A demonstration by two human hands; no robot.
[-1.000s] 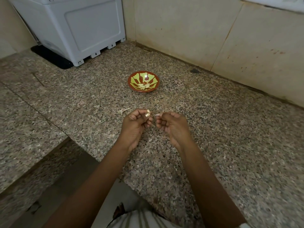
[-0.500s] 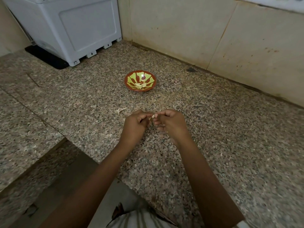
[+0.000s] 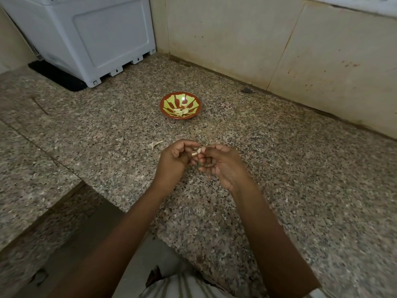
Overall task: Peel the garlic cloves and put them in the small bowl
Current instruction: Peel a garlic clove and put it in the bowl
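Fingertips of left hand (image 3: 174, 161) and right hand (image 3: 223, 164) pinch half-hidden garlic clove (image 3: 198, 150).

No legible text or labels

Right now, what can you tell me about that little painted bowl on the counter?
The small bowl is round and shallow, glossy like glazed ceramic, reddish-brown with yellow-green wedges fanning from its centre. It sits upright on the speckled stone counter, toward the back wall. A few pale peeled garlic cloves lie in its bottom, and a spot of light glints inside. Nothing else touches it.
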